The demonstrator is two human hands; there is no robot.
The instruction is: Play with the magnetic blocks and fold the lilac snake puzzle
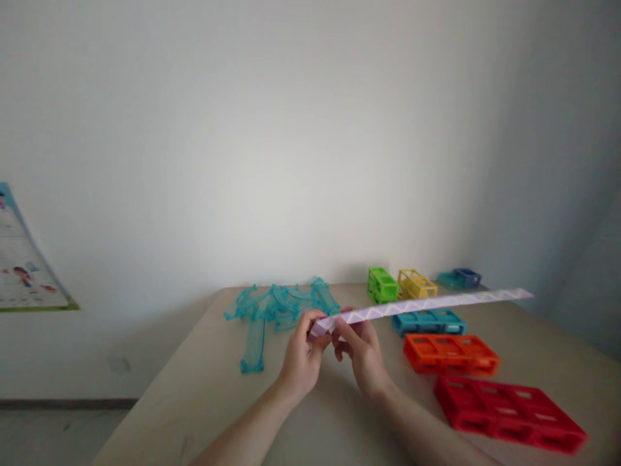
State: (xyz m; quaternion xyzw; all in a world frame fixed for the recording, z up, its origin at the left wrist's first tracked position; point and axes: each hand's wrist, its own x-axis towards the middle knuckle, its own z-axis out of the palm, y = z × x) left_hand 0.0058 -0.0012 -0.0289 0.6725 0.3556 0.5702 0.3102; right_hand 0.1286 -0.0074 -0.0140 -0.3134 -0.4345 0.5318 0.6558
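Note:
Both hands meet over the middle of a beige table [204,388]. My left hand [301,359] and my right hand [361,353] pinch the near end of a long pale purple strip [427,303] with a white zigzag pattern. The strip reaches away to the right, above the coloured blocks, and its far end hangs free in the air. Fingers of both hands are closed on the strip's end.
A heap of clear teal curved track pieces [276,307] lies left of the hands. To the right sit open-frame blocks: green [381,285], yellow [416,283], dark blue [466,277], teal [429,321], orange [451,354], red [507,412]. A poster [22,265] hangs on the wall at left.

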